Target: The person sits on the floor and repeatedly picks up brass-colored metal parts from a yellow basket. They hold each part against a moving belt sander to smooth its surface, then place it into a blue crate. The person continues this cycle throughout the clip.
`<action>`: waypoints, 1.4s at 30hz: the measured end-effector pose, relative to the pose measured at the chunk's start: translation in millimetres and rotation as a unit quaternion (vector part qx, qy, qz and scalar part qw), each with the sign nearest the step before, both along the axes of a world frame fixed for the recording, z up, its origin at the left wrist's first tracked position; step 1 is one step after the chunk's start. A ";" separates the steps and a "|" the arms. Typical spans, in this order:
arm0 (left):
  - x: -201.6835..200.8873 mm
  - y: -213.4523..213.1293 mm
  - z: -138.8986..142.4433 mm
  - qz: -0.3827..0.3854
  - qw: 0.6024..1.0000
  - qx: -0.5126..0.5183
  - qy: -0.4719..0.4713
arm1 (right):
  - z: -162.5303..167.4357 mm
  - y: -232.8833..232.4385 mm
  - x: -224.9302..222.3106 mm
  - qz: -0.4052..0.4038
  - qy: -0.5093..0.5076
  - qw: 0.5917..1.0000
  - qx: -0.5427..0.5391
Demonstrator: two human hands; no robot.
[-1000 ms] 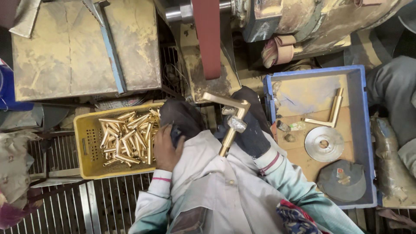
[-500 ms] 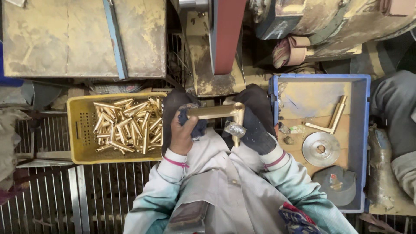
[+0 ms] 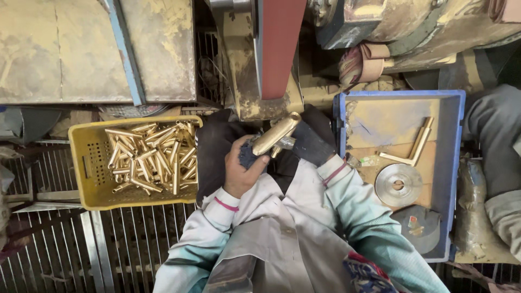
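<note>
Between yellow crate [image 3: 97,184] and blue tray [image 3: 453,163], both hands' fingers [image 3: 251,163] grip a brass handle [image 3: 275,134].

No screens or signs in view. Stuck on the dark round pad [image 3: 420,228] at the near end of the blue tray [image 3: 455,163]: a small label [image 3: 413,222], red and yellow. Just right of the tray, outside its wall: a dusty plastic-wrapped bundle [image 3: 471,209], long, bluish at the top, grey-brown below. Printing too small to make out
</note>
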State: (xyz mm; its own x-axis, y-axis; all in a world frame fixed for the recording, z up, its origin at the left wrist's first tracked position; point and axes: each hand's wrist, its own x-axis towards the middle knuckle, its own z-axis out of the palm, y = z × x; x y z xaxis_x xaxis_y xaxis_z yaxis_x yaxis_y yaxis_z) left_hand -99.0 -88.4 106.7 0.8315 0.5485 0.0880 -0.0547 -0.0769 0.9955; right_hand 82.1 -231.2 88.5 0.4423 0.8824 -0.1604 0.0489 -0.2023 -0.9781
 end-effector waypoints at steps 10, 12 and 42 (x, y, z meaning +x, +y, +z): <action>41.6 8.2 -8.7 0.035 0.995 0.094 -0.009 | -11.6 29.6 35.9 0.008 0.086 0.996 -0.027; 46.2 11.3 -13.8 0.040 0.996 0.083 0.001 | -11.6 35.3 40.1 0.014 0.081 0.996 -0.028; 117.3 63.9 -90.0 0.202 0.924 -0.320 0.059 | -3.9 52.0 23.3 -0.135 -0.059 0.974 -0.172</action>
State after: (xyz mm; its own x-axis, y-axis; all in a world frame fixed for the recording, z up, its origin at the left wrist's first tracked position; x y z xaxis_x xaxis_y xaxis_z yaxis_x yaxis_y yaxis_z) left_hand 18.4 -24.5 16.7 0.5315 0.7240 -0.4397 -0.0378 0.5389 0.8415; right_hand 105.4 -179.2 84.6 0.6834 0.6346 -0.3609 0.0563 -0.5386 -0.8407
